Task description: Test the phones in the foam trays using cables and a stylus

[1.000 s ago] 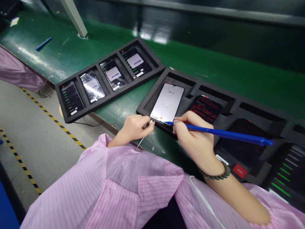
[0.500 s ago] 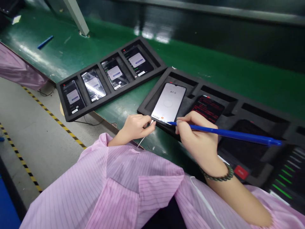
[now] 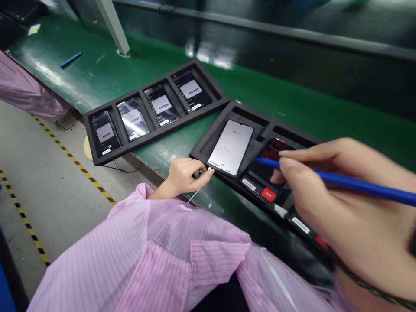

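Note:
A smartphone with a lit white screen reading 87.5 lies tilted in the first compartment of the right-hand black foam tray. My left hand pinches the end of a thin white cable at that phone's lower left corner; whether the plug sits in the phone I cannot tell. Raised over the tray, my right hand is closed around a blue pen, its tip pointing left above a second phone. That phone has a dark screen with red text and a red button. Behind my hand, another phone is partly hidden.
A second foam tray stands at an angle to the left, holding several phones with pop-up boxes on screen. Farther left lie another blue pen and a metal post on the green bench. A pink sleeve shows at far left.
My right hand with the pen has lifted off the lit phone's bottom edge and moved right and closer to the camera. My left hand stays at the phone's corner. The view has shifted slightly.

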### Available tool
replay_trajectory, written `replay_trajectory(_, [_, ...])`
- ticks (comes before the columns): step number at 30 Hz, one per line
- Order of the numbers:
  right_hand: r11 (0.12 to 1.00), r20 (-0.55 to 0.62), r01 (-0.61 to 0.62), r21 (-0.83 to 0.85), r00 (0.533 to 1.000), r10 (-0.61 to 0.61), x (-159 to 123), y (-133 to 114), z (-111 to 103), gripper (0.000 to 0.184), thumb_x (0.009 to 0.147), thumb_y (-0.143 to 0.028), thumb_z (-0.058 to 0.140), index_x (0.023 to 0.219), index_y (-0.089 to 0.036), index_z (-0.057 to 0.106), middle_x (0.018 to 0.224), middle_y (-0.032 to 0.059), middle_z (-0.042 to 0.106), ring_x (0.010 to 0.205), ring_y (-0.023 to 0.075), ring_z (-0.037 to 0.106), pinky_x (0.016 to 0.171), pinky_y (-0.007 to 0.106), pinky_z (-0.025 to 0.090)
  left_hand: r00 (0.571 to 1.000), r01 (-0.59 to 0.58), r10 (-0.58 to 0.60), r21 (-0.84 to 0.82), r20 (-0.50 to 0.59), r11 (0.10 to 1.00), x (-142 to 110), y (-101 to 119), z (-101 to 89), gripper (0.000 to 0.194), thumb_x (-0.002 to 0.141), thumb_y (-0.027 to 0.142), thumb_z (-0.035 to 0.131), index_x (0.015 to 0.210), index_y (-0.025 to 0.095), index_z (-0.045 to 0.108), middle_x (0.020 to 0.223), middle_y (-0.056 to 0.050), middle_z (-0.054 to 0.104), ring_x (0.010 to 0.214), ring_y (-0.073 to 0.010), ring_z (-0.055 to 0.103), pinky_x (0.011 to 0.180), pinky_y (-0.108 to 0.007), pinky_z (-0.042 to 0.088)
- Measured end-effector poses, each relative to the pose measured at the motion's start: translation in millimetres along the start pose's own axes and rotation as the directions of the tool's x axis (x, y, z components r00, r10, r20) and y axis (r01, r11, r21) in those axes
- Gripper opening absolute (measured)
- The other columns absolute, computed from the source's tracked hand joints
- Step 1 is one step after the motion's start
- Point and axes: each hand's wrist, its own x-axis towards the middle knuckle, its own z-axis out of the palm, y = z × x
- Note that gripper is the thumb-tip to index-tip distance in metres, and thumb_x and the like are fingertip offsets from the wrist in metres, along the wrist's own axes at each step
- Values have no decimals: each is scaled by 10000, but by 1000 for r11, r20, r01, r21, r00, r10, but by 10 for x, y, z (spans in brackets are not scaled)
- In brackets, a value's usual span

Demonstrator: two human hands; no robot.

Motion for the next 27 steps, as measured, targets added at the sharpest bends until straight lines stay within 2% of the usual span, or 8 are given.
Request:
replay_trajectory(2, [995,108,88,-36,991,-84,203,-53,-109,117,944,-356,607,879,-287,675,837,20,707,699,204,631,615,363,427,999,-15,16,38,-36,999,3,-24,-43,313,989,332,542,710,206,605,534,27,587,509,-112,547,536,-266,428])
replay_trajectory(4, [963,254,264,-55,936,-242,506,44,-59,206,981,-436,565,957,-290,708,894,43,724,767,232,634,666,386,410,989,-46,66,149,-132,988,13,-102,-144,291,989,313,525,727,214,605,578,6,618,572,-138,578,586,-293,459])
replay_trajectory(7, [880,452,470,-72,802,-392,1046,370,307,259,975,-451,529,1008,-275,715,941,72,720,859,264,604,882,496,381,936,45,98,391,-339,919,11,-326,-449,270,986,323,503,754,219,594,686,-31,657,703,-186,617,734,-363,502])
replay_trajectory(8, [872,466,480,-95,796,-387,1214,484,474,245,965,-431,538,995,-262,712,931,83,709,911,276,590,944,538,340,910,133,74,457,-408,880,-1,-418,-586,262,984,336,499,771,217,596,736,-48,667,761,-204,627,794,-392,501])
replay_trajectory(13, [881,494,450,-149,805,-328,1732,837,1209,236,901,-310,529,1042,-232,700,938,92,664,1044,317,536,1025,623,241,695,681,-222,527,-684,509,-153,-802,-1296,202,972,354,511,938,206,645,1102,-131,661,1144,-303,594,1043,-511,419])
replay_trajectory(16, [874,449,470,-119,811,-375,1847,947,1439,262,866,-300,499,1031,-236,692,925,104,650,1059,347,522,1025,641,245,569,810,-335,441,-751,388,-264,-915,-1542,195,968,337,530,1047,208,653,1233,-142,618,1255,-324,554,1099,-542,388])
replay_trajectory(18, [867,434,491,-90,802,-409,1900,1020,1525,283,853,-318,481,1030,-250,691,916,108,642,1069,361,512,1024,646,247,516,849,-394,393,-761,353,-315,-961,-1600,212,974,322,517,1093,206,649,1265,-150,603,1283,-331,543,1107,-551,386])
replay_trajectory(27, [850,460,522,-74,774,-435,2006,1105,1661,339,782,-337,473,1016,-262,707,899,123,608,1114,388,485,1000,642,262,509,860,-495,395,-704,323,-324,-1000,-1537,299,992,355,482,1183,216,664,1318,-160,589,1337,-362,501,1146,-589,334])
